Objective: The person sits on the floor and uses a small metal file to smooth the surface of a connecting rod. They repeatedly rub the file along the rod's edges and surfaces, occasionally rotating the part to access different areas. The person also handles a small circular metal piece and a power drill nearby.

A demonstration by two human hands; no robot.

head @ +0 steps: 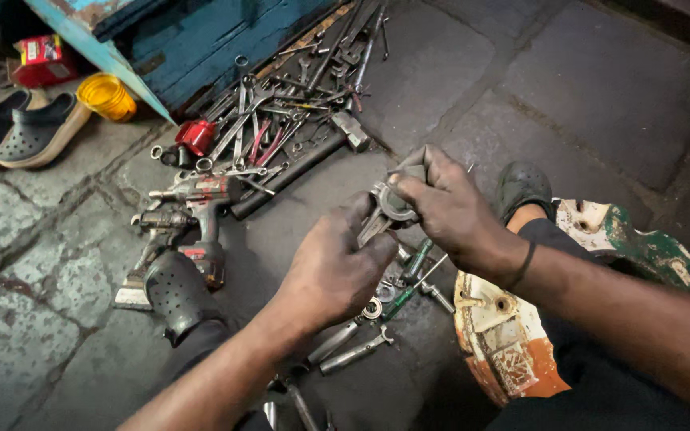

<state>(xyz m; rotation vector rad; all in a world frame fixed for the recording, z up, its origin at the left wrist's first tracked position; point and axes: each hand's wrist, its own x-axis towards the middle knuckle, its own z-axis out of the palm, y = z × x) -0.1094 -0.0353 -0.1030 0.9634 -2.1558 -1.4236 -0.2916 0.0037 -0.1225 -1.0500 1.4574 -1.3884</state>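
metal part (pixel 393 203): grey, round w/ flat prongs, held up betw both hands, above the loose tools.
L hand (pixel 333 271): fingers curled round the part's lower prongs, gripping from below.
R hand (pixel 449 207): pinching the part's top edge, thumb + fingers closed on it.
under hands: sockets and a green-handled screwdriver (pixel 409 275) on the stone floor.
left of L hand: cordless drill (pixel 201 211), black clog (pixel 177 291) on a foot.
beyond hands: pile of wrenches (pixel 281 120) by a blue box (pixel 201 40).
right of R hand: worn painted stool (pixel 513 351).
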